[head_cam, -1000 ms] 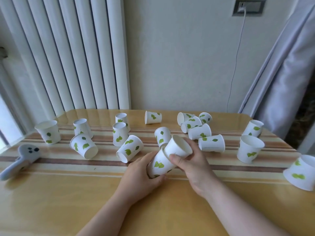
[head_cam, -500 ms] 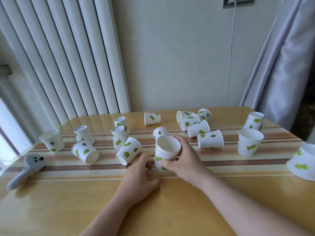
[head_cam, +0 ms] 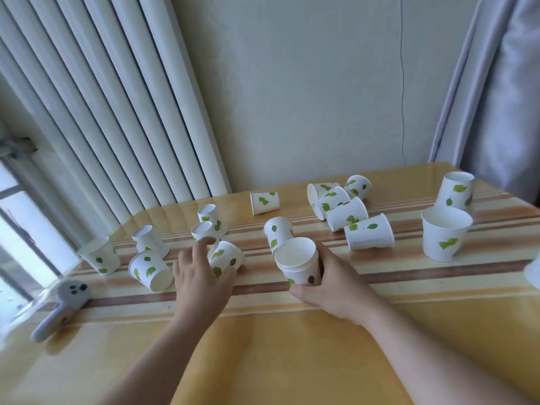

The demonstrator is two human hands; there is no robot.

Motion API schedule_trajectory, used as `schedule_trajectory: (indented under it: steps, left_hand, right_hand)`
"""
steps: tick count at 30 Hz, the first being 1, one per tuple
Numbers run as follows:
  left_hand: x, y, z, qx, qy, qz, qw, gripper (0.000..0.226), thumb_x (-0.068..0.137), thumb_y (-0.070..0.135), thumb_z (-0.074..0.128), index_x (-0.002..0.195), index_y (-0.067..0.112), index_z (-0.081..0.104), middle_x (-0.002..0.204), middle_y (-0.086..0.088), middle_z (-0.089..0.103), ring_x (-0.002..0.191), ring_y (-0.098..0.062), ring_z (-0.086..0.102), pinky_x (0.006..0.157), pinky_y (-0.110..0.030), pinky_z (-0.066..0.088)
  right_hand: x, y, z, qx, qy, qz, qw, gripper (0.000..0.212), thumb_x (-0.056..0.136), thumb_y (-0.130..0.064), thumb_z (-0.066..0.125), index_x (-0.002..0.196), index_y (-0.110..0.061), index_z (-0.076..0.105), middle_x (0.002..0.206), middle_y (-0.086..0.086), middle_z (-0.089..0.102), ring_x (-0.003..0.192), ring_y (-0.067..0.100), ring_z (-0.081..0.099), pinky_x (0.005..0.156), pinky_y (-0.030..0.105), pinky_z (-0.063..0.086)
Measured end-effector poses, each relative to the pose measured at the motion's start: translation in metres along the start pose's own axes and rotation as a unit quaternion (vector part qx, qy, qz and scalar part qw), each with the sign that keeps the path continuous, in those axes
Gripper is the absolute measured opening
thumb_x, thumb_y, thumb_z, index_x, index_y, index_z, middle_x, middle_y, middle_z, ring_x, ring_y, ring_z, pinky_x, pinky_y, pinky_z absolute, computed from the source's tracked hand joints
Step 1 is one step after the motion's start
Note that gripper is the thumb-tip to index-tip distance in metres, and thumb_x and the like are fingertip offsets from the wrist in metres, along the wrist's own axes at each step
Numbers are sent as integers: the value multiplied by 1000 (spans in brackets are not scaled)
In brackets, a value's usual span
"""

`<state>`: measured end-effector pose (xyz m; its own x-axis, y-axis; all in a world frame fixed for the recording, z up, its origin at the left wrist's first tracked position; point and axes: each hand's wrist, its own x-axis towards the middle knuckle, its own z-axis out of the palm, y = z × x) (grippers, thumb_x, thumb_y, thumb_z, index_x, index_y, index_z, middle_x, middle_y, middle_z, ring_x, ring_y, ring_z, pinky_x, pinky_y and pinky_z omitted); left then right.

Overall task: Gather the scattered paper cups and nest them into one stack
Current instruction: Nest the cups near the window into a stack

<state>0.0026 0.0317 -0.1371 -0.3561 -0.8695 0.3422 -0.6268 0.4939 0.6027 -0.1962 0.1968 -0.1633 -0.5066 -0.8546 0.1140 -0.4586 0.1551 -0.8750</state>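
Note:
Two nested white paper cups with green leaf prints form a short stack (head_cam: 298, 263) standing upright on the table (head_cam: 292, 361). My right hand (head_cam: 333, 285) is wrapped around its right side. My left hand (head_cam: 201, 276) is off the stack, fingers spread, over a tipped cup (head_cam: 226, 258) to the left; its thumb rests beside that cup. Several more cups lie scattered: one upside down (head_cam: 277, 232) just behind the stack, a tipped cluster (head_cam: 342, 209) at the back right, upright ones (head_cam: 444, 232) at the right, others at the left (head_cam: 152, 268).
A grey handheld device (head_cam: 61, 305) lies at the table's left edge. White radiator pipes (head_cam: 117, 112) and a wall stand behind the table, a curtain (head_cam: 496, 83) hangs at the right. A cup's edge (head_cam: 533, 271) shows at the far right.
The stack went from tilted in both hands to standing upright on the table. My left hand let go of it and moved left to the tipped cup.

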Motion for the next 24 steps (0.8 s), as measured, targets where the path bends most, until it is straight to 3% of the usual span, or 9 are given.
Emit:
schedule_trajectory:
  steps: [3,7,8,10,12,14,16,19,24]
  left_hand:
    - [21,4,3,99,-93,-21,990,86,91,50,66,162,36,19,152,-10,44,144,-38,34,120,-52,28]
    - [29,7,4,187,-130,-11,974,93,91,54,61,166,37,9,144,-9,58,138,-40,47,114,-53,38]
    - [28,13,2,158,-120,-9,980,93,90,52,63,166,39,11,137,-9,63,130,-38,54,109,-53,45]
    - [23,34,-5,-26,-102,-28,994,89,89,40,71,162,46,20,120,-14,69,105,-33,68,91,-51,59]
    - [14,58,-10,-259,-91,-48,960,86,90,20,77,158,45,30,114,-18,71,88,-25,73,79,-41,63]
    - [11,76,-11,-374,-73,-19,925,89,84,18,79,156,44,33,116,-11,73,91,-17,76,84,-35,62]
    - [7,88,-8,-414,-92,21,905,96,77,26,82,157,45,32,123,-3,71,102,-15,77,86,-31,62]
    - [-2,86,2,-342,-145,59,927,88,80,22,85,151,47,40,125,1,69,101,-10,77,82,-28,63]
    - [-11,77,12,-319,-237,7,918,73,80,23,85,141,50,55,127,-9,73,104,-24,79,73,-49,69]
  right_hand:
    - [2,-1,-1,-2,-16,-6,1000,69,70,-51,84,132,-49,53,117,-22,71,108,0,67,98,36,58]
    - [2,-2,-2,-3,-19,-8,1000,69,72,-53,83,133,-52,50,117,-22,71,108,0,66,98,37,58]
    - [2,-3,-2,-3,-20,-8,1000,70,72,-53,83,133,-52,50,118,-22,71,109,0,66,98,37,58]
    - [3,-5,-2,-2,-23,-10,1000,71,72,-53,83,135,-54,49,119,-24,70,110,0,66,99,37,58]
    - [3,-5,-3,-5,-24,-12,1000,73,74,-52,84,137,-52,48,120,-23,69,112,1,65,99,38,57]
    - [4,-4,-3,-13,-24,-15,1000,73,76,-52,84,139,-50,47,122,-23,68,112,2,64,100,39,56]
    - [3,-5,-3,-18,-19,-20,999,72,76,-53,84,139,-48,48,122,-22,68,112,4,65,100,41,56]
    - [2,-5,-3,-14,-16,-23,999,71,78,-52,85,139,-50,48,122,-23,70,112,3,66,99,41,57]
    - [0,-8,-4,-1,-38,-35,999,66,84,-44,83,140,-53,49,128,-26,70,120,2,65,103,41,56]
